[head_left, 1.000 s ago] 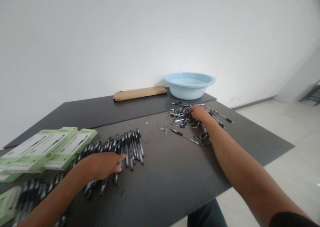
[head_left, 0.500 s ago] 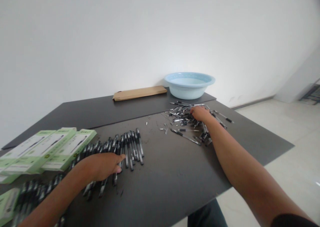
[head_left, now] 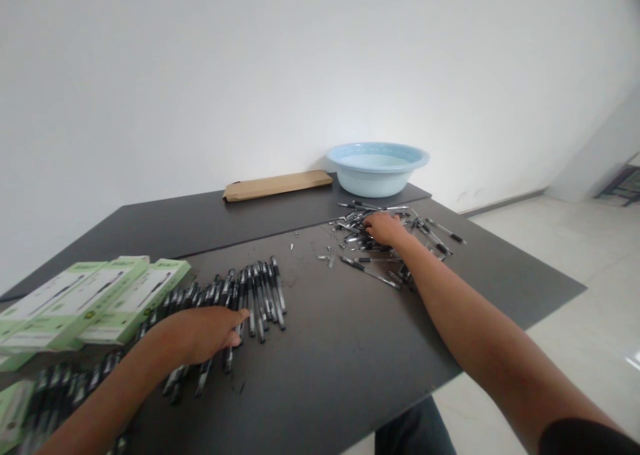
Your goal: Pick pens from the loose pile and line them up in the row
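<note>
My left hand (head_left: 203,333) lies flat on a row of black-and-clear pens (head_left: 253,295) laid side by side on the dark table (head_left: 325,348), fingers stretched toward the row's right end. My right hand (head_left: 384,229) reaches far across to a loose heap of pens and pen parts (head_left: 395,241) and rests on top of it, fingers curled down into the pile. What those fingers grip is hidden.
Green-and-white pen boxes (head_left: 95,301) are stacked at the left edge, with more pens in front of them. A light blue basin (head_left: 377,168) and a flat brown envelope (head_left: 277,185) sit at the back by the wall. The table's right edge drops to a tiled floor.
My right hand has slid a little to the left over the loose heap. My left hand stays on the pen row.
</note>
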A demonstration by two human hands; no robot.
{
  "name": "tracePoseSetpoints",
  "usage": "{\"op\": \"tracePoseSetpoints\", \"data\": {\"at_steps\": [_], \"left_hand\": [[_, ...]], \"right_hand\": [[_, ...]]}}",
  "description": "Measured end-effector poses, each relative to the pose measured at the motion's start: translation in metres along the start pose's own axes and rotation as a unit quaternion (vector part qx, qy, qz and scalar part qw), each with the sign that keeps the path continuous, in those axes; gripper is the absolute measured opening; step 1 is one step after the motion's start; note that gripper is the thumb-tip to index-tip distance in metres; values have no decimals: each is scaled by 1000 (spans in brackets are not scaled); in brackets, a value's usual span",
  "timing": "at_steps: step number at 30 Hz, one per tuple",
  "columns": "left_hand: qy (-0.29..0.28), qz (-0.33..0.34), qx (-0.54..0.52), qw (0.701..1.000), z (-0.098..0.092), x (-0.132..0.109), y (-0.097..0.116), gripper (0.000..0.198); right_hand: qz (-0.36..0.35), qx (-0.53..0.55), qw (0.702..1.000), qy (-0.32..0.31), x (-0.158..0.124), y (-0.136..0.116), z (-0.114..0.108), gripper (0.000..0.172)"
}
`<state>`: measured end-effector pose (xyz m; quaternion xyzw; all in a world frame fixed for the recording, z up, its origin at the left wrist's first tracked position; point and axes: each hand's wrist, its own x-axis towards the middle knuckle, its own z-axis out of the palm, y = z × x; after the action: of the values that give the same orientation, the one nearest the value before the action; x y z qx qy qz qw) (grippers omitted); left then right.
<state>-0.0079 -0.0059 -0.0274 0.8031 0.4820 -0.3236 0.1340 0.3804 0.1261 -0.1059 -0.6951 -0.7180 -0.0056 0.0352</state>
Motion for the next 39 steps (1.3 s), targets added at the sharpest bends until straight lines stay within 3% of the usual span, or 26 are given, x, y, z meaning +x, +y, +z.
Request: {"op": "tracePoseSetpoints", "data": {"at_steps": [9,18,31,39], "left_hand": [[-11,6,10,1000,1,3,-3,56],[8,17,-9,1000,3,3,-3,55],[-8,34,-12,999,5,4,-6,55],[-32,32,-38,998,1,1,-2,55]], "right_hand": [[-40,14,999,19,-2,2,-2,18],[-95,32,992,74,-3,-10,-11,31],[-87,29,996,9,-4,-5,-8,34],[-72,29,997,4,-7,-3,-12,39]]}}
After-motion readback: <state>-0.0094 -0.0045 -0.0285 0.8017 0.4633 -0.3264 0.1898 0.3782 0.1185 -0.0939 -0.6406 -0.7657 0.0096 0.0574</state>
